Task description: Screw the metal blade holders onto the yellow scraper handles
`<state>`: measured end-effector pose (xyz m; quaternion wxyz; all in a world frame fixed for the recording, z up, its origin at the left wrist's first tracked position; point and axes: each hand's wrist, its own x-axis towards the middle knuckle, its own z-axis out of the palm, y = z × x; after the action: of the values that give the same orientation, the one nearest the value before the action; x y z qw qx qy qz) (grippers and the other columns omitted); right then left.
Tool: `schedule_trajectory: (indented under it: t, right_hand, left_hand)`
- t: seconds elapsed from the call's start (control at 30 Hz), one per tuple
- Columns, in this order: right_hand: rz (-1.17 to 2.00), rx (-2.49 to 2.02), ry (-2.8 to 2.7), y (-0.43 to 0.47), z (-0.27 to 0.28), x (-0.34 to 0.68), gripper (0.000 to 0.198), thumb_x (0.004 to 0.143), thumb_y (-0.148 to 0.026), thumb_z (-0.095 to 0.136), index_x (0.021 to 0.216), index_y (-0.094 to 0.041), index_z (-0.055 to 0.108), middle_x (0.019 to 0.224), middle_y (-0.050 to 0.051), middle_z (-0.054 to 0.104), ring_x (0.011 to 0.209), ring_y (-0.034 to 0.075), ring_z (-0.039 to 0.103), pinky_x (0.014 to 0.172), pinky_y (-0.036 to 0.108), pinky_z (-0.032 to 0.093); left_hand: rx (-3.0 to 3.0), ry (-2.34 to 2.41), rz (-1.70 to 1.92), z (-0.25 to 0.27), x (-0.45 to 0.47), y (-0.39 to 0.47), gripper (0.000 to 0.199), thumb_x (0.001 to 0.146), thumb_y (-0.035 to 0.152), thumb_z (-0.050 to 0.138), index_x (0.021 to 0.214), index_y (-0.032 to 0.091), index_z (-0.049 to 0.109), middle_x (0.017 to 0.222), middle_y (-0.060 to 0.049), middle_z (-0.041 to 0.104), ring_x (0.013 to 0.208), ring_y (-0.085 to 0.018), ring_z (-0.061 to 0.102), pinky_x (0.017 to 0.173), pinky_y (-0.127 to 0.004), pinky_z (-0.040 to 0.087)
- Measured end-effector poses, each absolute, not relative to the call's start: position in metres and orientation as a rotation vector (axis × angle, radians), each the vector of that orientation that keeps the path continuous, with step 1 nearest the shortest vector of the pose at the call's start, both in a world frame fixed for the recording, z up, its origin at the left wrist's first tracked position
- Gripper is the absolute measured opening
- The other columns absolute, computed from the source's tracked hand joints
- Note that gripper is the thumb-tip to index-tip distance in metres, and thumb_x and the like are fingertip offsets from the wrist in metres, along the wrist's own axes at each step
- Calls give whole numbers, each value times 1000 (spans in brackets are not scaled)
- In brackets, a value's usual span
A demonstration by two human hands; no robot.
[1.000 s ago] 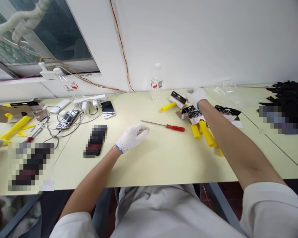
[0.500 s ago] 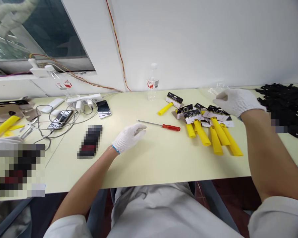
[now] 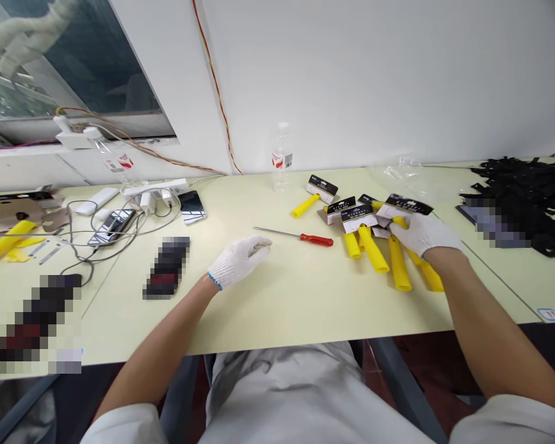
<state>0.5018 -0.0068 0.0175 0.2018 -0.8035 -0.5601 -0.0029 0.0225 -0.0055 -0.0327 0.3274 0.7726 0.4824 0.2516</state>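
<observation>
My right hand (image 3: 425, 234), in a white knit glove, closes around a yellow tube (image 3: 401, 222) near its black-and-white header card (image 3: 404, 205). Its fingertips are partly hidden among the cards. Several more carded yellow tubes lie around it, such as a tube (image 3: 375, 250) left of the hand and a smaller one (image 3: 306, 205) farther back. My left hand (image 3: 240, 258), also gloved, rests on the table with loosely stretched fingers and holds nothing. Just beyond its fingertips lies a screwdriver (image 3: 317, 239) with a red handle, its shaft pointing left.
Black pieces (image 3: 527, 185) are heaped at the right, near a clear plastic bag (image 3: 404, 176). A water bottle (image 3: 282, 157) stands by the wall. Phones, cables and a power strip (image 3: 157, 188) lie at the left. A pixelated dark object (image 3: 166, 268) sits left of my left hand.
My right hand has come down and toward me from above the cards onto a carded yellow tube. My left hand stays put. Another person's gloved hand has left the far left.
</observation>
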Motion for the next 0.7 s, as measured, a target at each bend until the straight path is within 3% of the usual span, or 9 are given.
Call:
schedule_trajectory:
  t: [0.1,0.23,0.37,0.5,0.63,0.7]
  right_hand:
    - [-31,-2358,-1531,-14,34,494,28,104,-44,65,88,-22,72,89,28,73,88,45,74,75,55,48]
    - [-113,-2142,-1529,-22,52,451,25,102,-50,70,108,-26,72,122,25,77,112,46,74,86,56,53]
    - [94,-2057,-1606,-22,57,381,36,99,-58,74,113,-25,68,107,20,79,95,43,75,77,50,51]
    - [160,-1898,-1884,-18,53,316,21,101,-42,71,109,-24,67,95,12,78,83,34,74,70,40,47]
    - [167,-1770,-2062,-17,38,272,25,105,-43,70,119,-22,73,102,14,82,88,33,77,69,38,46]
    - [133,-1704,-2157,-17,30,260,28,105,-43,71,122,-21,74,109,17,82,92,33,78,68,38,45]
  left_hand:
    - [2005,1271,681,-33,24,-5,42,108,53,64,130,24,85,125,-10,84,111,-30,81,100,-42,63]
    - [1901,1289,831,-30,29,-7,43,106,52,67,131,21,83,119,-11,84,104,-28,80,91,-39,63]
    - [1662,1228,1058,-14,37,-15,47,104,52,71,133,16,80,115,-12,82,87,-21,75,82,-33,63]
    - [1540,1171,1247,2,41,-20,52,100,53,75,135,14,74,113,-12,79,77,-16,69,73,-31,60]
    - [1442,1191,1336,5,36,-15,54,97,59,78,127,14,74,91,-6,73,71,-15,63,68,-29,55]
    - [1361,1221,1356,3,32,-11,54,91,62,84,115,15,75,91,-6,75,76,-17,67,71,-30,55]
